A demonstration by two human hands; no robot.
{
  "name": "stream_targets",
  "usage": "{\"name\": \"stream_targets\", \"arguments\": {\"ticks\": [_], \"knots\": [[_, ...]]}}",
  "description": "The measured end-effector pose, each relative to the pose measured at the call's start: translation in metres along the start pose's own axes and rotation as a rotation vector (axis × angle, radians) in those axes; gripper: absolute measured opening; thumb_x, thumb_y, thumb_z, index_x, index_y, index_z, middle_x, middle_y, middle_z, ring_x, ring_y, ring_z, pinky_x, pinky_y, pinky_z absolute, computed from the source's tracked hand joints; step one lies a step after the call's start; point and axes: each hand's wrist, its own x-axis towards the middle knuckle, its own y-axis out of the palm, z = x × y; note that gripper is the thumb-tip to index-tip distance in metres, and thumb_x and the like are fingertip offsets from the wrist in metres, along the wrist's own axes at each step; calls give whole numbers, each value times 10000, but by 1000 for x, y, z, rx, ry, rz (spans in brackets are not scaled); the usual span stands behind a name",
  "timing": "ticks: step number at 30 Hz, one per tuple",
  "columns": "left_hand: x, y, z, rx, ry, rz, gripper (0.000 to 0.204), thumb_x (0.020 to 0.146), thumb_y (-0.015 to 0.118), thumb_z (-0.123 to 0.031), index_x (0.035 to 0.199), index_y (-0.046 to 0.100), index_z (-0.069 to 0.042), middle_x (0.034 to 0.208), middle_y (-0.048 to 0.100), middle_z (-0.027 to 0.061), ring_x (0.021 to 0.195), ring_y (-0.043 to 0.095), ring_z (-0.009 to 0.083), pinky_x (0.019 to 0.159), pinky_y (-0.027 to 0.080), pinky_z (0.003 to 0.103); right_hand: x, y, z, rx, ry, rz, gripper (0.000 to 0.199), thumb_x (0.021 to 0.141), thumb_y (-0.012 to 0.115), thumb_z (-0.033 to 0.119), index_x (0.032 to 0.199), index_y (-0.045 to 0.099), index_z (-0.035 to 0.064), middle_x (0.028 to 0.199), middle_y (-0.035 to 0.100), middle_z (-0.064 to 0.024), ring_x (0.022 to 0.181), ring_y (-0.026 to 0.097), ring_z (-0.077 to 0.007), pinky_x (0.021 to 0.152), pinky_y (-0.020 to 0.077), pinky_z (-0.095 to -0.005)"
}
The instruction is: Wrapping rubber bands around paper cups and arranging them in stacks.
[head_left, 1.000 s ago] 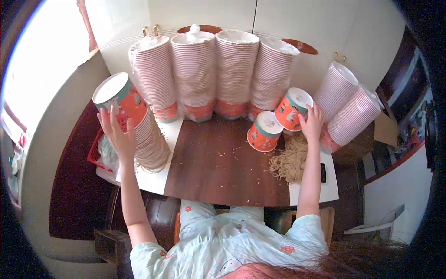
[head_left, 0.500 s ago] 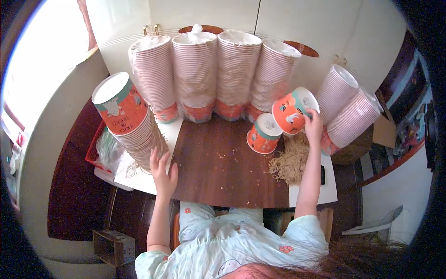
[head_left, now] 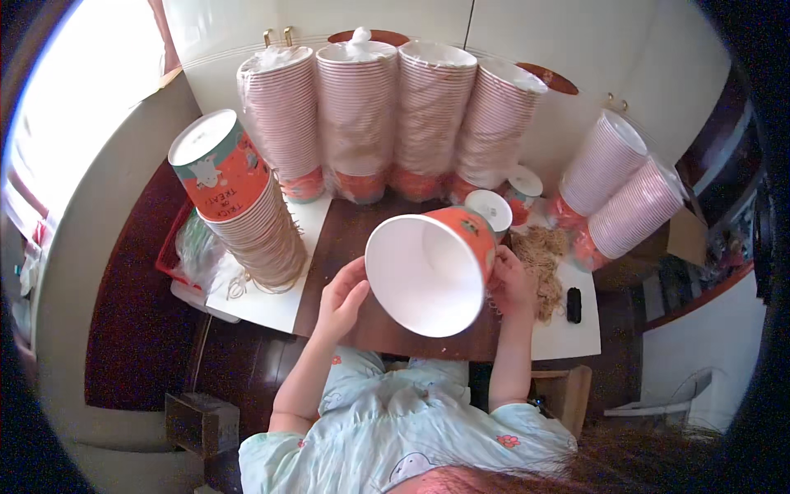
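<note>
Dark lettering [head_left: 230,204] in three short lines stands upside down on the orange side of the upturned paper cup [head_left: 226,171] topping the tall stack [head_left: 270,247] at far left.

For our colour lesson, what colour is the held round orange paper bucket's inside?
The round orange paper bucket is white inside, shown best in the head view.

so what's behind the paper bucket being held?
Behind the held bucket: brown tabletop and an upturned bucket, mainly its white base showing. Most of its side and the tabletop directly behind are covered.
</note>
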Motion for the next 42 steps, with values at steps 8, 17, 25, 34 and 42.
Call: {"name": "stream_targets", "arguments": {"ticks": [8,17,25,34,42], "knots": [[-3,-5,5,-35,-159,-109,301,809,465,21,1109,483,22,894,569,25,783,527,61,683,423,184,-19,24,0,-85,-116,-120,207,785,596,187,888,461,69,848,565,-22,723,564,-106,609,463,-218],[3,-3,19,-77,-135,-201,85,837,489,-41,904,522,0,770,562,-4,671,510,40,588,403,171,-38,45,13,-228,-224,102,276,681,693,168,788,457,75,876,518,-21,831,494,-122,746,390,-251],[7,-8,41,78,68,-370,67,853,462,-46,800,485,-12,693,473,-30,657,438,29,607,364,167,-36,27,21,-585,-57,626,253,668,710,185,772,542,26,824,565,-67,800,538,-178,717,413,-288],[-6,-15,47,256,369,-245,81,761,458,67,788,505,6,737,590,92,663,567,120,577,442,218,-10,31,32,-549,38,474,195,749,638,119,889,554,12,852,577,-39,811,536,-103,719,435,-241],[0,-11,29,669,884,1,226,568,664,-69,741,519,-54,716,618,72,616,608,213,520,483,297,18,119,30,-924,-211,855,166,749,574,121,884,591,26,851,592,-100,804,578,-223,715,455,-305]]}}
